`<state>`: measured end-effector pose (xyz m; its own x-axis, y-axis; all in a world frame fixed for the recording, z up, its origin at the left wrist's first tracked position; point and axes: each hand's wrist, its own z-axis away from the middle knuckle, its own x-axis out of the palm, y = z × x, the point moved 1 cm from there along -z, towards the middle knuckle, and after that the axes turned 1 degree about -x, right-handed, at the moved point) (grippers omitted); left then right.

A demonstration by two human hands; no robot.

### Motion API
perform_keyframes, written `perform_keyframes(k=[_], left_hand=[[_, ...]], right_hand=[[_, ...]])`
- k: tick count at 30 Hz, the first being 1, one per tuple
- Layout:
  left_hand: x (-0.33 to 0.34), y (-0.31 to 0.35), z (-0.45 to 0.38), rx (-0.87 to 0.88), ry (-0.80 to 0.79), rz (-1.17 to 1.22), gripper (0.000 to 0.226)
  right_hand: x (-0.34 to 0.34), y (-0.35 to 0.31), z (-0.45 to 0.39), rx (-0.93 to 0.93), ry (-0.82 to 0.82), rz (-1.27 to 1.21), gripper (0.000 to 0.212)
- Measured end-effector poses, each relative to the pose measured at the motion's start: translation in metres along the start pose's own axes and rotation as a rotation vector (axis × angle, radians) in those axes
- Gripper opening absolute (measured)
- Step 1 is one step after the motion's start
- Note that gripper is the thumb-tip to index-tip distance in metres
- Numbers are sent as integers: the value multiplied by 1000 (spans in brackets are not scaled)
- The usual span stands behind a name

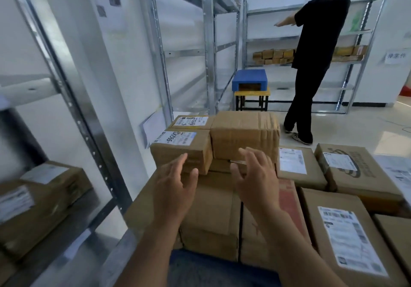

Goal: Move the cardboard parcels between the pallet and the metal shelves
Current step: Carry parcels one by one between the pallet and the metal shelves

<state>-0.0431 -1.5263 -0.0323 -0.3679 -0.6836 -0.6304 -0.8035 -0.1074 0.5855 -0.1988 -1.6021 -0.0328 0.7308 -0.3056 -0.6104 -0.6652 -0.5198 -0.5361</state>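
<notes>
Reaching over stacked cardboard parcels (213, 209).
Left hand (175, 189) and right hand (255, 180) hover with fingers spread, holding nothing, before a labelled small parcel (181, 151) and a plain parcel (244, 135).

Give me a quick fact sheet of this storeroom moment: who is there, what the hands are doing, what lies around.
left hand: open, fingers spread, reaching toward the small brown cardboard parcel with a white label
right hand: open, holding nothing, near the plain brown taped cardboard box
stack: both boxes sit on top of larger cardboard parcels
shelf on left: grey metal shelf holding a blurred labelled carton
background: person in black clothes at a far shelf; blue plastic crate on a yellow stool
</notes>
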Motion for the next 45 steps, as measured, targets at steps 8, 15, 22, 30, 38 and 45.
perform_keyframes(k=[8, 15, 22, 30, 38, 45], left_hand=[[-51, -30, 61, -126, -3, -79, 57], [-107, -60, 92, -244, 81, -98, 52], [-192, -104, 126, -278, 179, -159, 50], [-324, -162, 195, -350, 316, -302, 43], [-423, -210, 274, -490, 444, -374, 46], [-458, -222, 323, -610, 538, -459, 44]], right_hand=[[11, -57, 56, -121, -66, -111, 40], [24, -133, 85, -270, -133, -244, 36], [39, -224, 133, -388, -167, -325, 33], [56, -353, 218, -534, -293, -433, 30], [71, -455, 302, -642, -422, -497, 34], [81, -494, 349, -762, -499, -556, 37]])
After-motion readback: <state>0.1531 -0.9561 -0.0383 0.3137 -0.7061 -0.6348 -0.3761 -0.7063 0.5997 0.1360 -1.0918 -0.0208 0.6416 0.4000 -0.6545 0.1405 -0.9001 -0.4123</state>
